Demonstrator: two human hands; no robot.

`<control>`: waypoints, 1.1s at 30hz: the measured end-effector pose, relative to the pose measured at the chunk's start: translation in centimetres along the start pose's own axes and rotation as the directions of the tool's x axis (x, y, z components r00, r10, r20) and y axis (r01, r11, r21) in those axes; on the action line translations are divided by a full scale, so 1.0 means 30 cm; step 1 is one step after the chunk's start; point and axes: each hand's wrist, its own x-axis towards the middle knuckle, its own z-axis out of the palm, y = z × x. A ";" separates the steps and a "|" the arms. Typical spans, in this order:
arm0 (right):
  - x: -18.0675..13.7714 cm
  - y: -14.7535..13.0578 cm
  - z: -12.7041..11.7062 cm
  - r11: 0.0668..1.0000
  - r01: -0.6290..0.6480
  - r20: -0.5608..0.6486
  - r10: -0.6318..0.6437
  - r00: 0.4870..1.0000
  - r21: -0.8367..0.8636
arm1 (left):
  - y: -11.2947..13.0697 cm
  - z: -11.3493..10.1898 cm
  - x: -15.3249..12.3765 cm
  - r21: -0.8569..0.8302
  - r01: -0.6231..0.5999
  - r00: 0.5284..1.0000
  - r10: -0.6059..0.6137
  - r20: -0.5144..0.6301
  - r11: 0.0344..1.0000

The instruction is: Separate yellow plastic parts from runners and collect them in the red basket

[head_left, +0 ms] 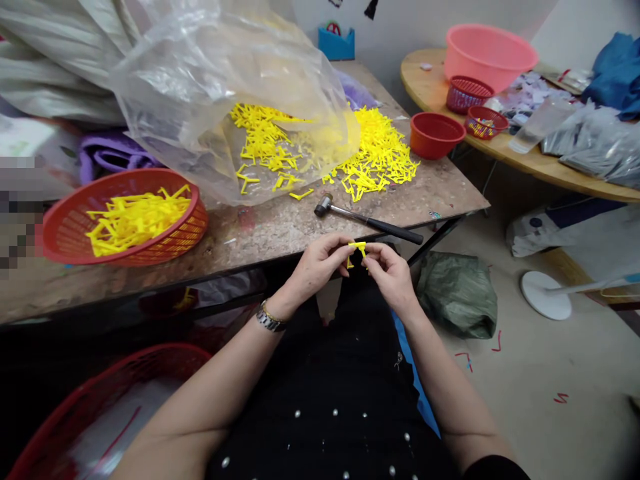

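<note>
Between my two hands, in front of the table edge, is a small yellow plastic piece (358, 246) with thin arms. My left hand (323, 261), with a metal watch on the wrist, pinches one end of it. The other side is pinched by the fingers of my right hand (393, 272). A hammer (370, 220) with a black grip lies on the table just beyond my hands. Loose yellow plastic pieces (377, 153) are heaped farther back, some of them inside a clear plastic bag (175, 100). More yellow pieces fill part of a red basket (125, 247) at the left.
A red bowl (436, 137) stands at the table's right corner. Behind it, a round wooden table (530, 157) carries a pink basin (490, 57), small baskets and plastic bags. A green sack (457, 293) sits on the floor at right. Low at left is a large red basket (95, 387).
</note>
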 end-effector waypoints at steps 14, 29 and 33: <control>0.014 -0.001 0.002 0.952 0.177 -0.048 -0.195 0.980 -0.248 | -0.021 0.000 0.010 0.029 0.054 0.998 -0.052 -0.044 0.998; 0.009 -0.005 0.009 0.897 0.254 -0.032 -0.285 0.958 -0.361 | -0.022 0.003 0.007 0.083 0.037 0.998 -0.032 -0.062 0.996; 0.008 -0.009 0.007 0.895 0.258 -0.031 -0.289 0.957 -0.363 | -0.026 0.004 0.003 0.129 0.036 0.997 -0.028 -0.068 0.991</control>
